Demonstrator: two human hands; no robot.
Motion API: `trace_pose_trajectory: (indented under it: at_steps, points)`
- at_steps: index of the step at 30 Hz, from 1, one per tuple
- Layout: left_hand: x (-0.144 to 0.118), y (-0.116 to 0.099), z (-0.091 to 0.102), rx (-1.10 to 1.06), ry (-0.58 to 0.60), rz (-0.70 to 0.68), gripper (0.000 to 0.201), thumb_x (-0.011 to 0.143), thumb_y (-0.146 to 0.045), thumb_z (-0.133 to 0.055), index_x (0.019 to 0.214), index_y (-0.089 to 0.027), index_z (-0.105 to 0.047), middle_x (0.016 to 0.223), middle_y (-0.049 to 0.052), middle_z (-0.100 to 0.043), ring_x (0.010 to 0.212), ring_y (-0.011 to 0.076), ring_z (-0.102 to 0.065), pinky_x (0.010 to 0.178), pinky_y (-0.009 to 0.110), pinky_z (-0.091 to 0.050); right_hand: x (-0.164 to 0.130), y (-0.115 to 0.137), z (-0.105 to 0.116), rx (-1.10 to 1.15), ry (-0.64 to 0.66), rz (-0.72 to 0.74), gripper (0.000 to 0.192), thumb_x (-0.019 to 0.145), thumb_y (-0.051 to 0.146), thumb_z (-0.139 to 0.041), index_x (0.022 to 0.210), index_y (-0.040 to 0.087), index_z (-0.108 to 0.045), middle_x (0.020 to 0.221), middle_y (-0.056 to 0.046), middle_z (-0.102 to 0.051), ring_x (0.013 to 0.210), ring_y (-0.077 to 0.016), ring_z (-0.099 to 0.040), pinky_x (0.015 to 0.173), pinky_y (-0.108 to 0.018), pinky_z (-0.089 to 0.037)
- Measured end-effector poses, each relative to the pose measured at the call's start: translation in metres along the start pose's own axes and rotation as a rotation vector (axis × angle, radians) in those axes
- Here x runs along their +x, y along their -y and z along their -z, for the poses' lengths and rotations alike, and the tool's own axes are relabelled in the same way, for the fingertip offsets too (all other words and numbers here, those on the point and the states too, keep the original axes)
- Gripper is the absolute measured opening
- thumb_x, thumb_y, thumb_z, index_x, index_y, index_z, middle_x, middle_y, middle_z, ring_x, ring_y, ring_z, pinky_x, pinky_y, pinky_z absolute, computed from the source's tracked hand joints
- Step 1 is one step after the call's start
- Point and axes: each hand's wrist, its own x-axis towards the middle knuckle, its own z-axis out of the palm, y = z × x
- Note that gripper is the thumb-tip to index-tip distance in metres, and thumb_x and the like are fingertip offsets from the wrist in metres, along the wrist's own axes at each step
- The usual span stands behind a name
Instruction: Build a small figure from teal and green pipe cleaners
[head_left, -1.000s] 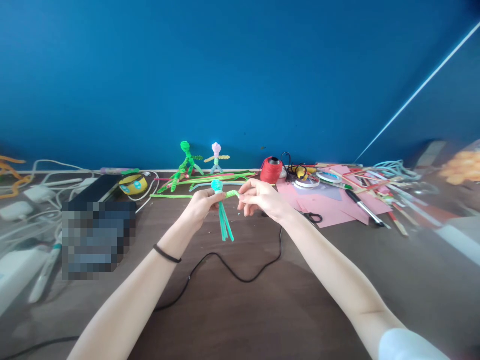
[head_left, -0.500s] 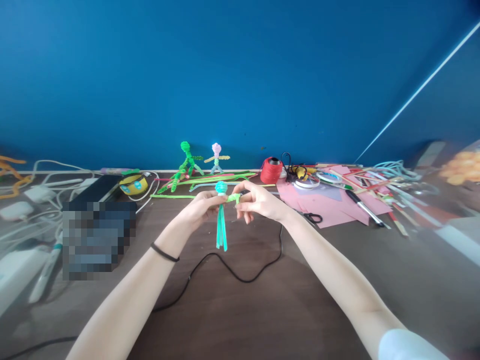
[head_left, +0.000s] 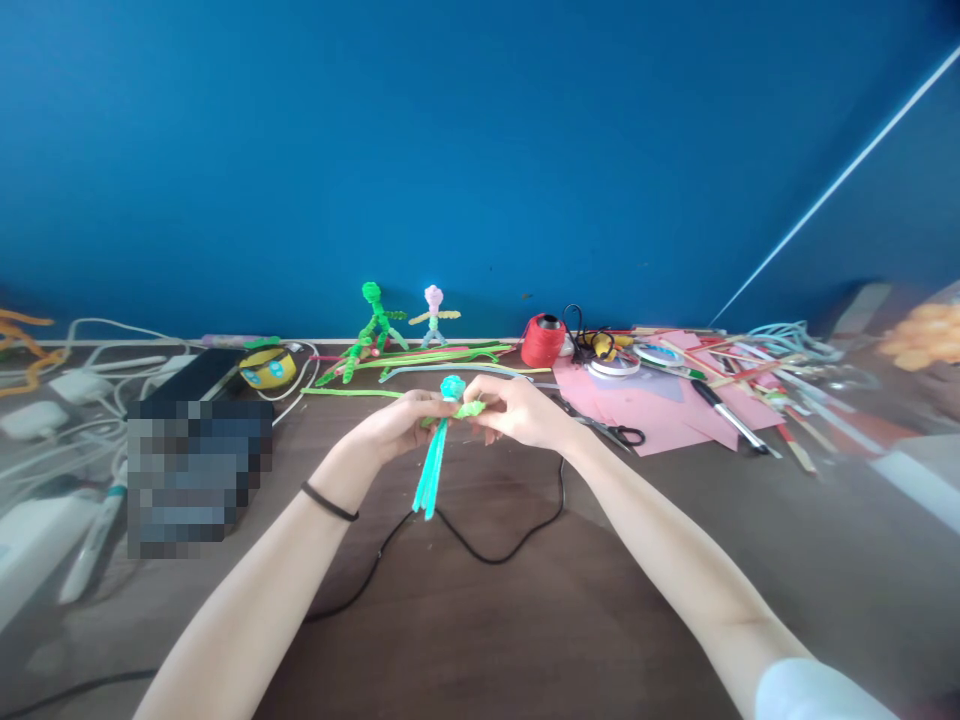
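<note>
above the middle of the table (head_left: 525,620), the left hand (head_left: 397,425) pinches a teal pipe-cleaner figure (head_left: 439,450) just under its head; the legs have swung from upright to slant left. the right hand (head_left: 517,410), fingers closed on the light green strand (head_left: 469,409), has drawn closer, tightening the wrap.

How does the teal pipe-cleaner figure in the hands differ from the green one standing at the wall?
The teal figure is held above the table by the left hand and right hand; the green figure stands free by the blue wall. The teal figure tilts, its legs hanging close together; the green figure's legs are spread. The teal figure has a lime piece at its neck; the green figure is one colour. Both have a round coiled head.
</note>
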Motion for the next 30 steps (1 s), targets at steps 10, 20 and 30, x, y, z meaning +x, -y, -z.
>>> trace_pose_trajectory:
  at_steps: [10,20,30]
  points:
    - [-0.004,-0.004,-0.001,0.101,-0.038,-0.026,0.024,0.052,-0.03,-0.074,0.063,-0.012,-0.062,0.059,0.0,-0.051,0.05,0.0063,-0.04,0.046,0.021,-0.028,0.003,-0.003,-0.002,0.18,-0.025,0.008,0.008,0.074,0.015,-0.054,0.081,0.018,-0.055,0.07,0.001,-0.06,0.063,-0.0133,-0.063,0.064,-0.028,-0.051]
    - [-0.011,-0.013,-0.007,0.338,-0.103,-0.092,0.027,0.054,-0.036,-0.07,0.061,-0.013,-0.06,0.053,-0.003,-0.046,0.049,0.0071,-0.037,0.049,0.024,-0.026,0.005,-0.005,0.005,0.471,0.046,-0.054,0.017,0.078,0.028,-0.055,0.086,0.013,-0.058,0.078,-0.006,-0.066,0.071,-0.0177,-0.066,0.069,-0.033,-0.053]
    - [-0.005,-0.009,-0.003,0.385,-0.115,-0.079,0.028,0.055,-0.038,-0.069,0.062,-0.012,-0.059,0.051,-0.004,-0.046,0.048,0.0069,-0.037,0.048,0.024,-0.025,0.007,-0.008,0.003,0.339,-0.045,0.015,0.025,0.07,0.018,-0.066,0.093,0.016,-0.055,0.083,-0.003,-0.062,0.075,-0.0129,-0.062,0.073,-0.029,-0.051]
